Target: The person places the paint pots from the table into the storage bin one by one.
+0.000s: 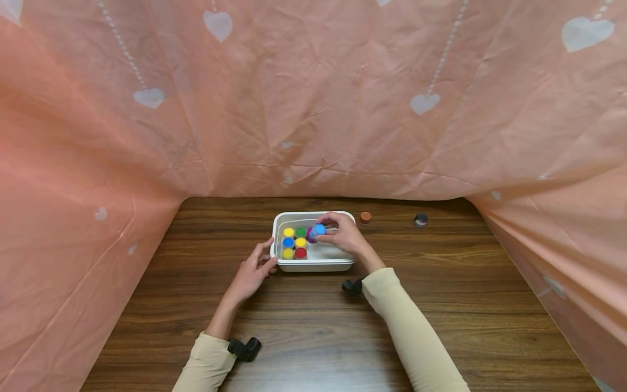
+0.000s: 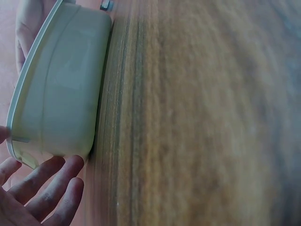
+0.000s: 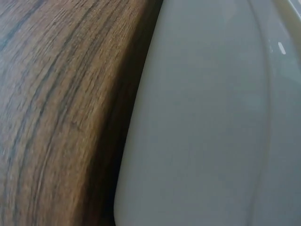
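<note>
A white plastic tub [image 1: 315, 265] stands on the table. Inside at its left are several small clear paint pots with coloured lids, among them a red-lidded pot [image 1: 300, 253], a green-lidded pot [image 1: 300, 232] and a purple-lidded pot [image 1: 311, 234]. My right hand [image 1: 345, 237] reaches over the tub and pinches a light-blue-lidded pot [image 1: 318, 230], tilted, beside the purple lid. My left hand [image 1: 252, 275] touches the tub's left front corner; its loosely extended fingers [image 2: 49, 188] rest at the outer wall. The right wrist view shows only the tub's wall [image 3: 202, 117] and wood.
Right of the tub, an orange-lidded pot [image 1: 365, 218] and a black-lidded pot [image 1: 420, 220] stand on the wooden table [image 1: 303, 337]. A peach curtain [image 1: 313, 136] with white hearts encloses the back and sides.
</note>
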{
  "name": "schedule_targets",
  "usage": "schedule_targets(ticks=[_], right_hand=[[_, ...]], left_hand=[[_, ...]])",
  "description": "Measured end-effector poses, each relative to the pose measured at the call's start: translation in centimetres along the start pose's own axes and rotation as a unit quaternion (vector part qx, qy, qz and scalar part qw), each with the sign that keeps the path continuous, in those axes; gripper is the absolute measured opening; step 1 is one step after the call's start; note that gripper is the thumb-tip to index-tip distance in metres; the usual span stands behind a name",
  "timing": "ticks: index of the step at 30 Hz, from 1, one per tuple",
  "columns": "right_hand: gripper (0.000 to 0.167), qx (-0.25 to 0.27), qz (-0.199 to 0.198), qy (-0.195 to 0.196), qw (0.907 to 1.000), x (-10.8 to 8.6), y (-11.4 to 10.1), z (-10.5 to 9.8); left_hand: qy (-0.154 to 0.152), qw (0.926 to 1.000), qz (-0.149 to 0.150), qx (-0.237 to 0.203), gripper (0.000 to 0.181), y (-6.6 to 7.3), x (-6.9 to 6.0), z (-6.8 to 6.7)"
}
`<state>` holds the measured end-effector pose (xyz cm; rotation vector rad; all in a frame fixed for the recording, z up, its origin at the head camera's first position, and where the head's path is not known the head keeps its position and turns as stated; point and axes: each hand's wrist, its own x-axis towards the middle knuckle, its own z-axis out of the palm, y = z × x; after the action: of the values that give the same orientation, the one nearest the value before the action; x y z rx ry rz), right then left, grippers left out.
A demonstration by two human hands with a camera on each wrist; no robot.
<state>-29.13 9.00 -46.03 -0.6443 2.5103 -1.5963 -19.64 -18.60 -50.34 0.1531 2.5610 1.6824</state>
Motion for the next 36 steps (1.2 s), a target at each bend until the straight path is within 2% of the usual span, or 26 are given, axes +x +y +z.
schedule_targets(ticks=[6, 9, 13, 24, 36], right_hand=[[0.034, -0.014, 0.005, 0.0, 0.9999, 0.3, 0.3, 0.5], [0.033, -0.031, 0.017, 0.0, 0.9994, 0.4, 0.4, 0.6], [0.033, -0.062, 0.016, -0.001, 0.9979, 0.6, 0.5, 0.7], [0.031, -0.088, 0.026, -0.032, 0.9953, 1.2, 1.2, 1.2], [0.03, -0.146, 0.033, -0.046, 0.9877, 1.5, 1.2, 1.6]], left_hand=[[0.003, 1.0, 0.001, 0.002, 0.055, -0.1, 0.1, 0.2], [0.0, 1.0, 0.0, 0.005, 0.056, -0.2, 0.2, 0.2], [-0.002, 1.0, 0.0, 0.005, 0.056, -0.1, 0.2, 0.2], [0.0, 1.0, -0.005, 0.007, 0.056, -0.2, 0.0, 0.0], [0.005, 1.0, -0.004, 0.007, 0.056, 0.0, -0.1, 0.2]])
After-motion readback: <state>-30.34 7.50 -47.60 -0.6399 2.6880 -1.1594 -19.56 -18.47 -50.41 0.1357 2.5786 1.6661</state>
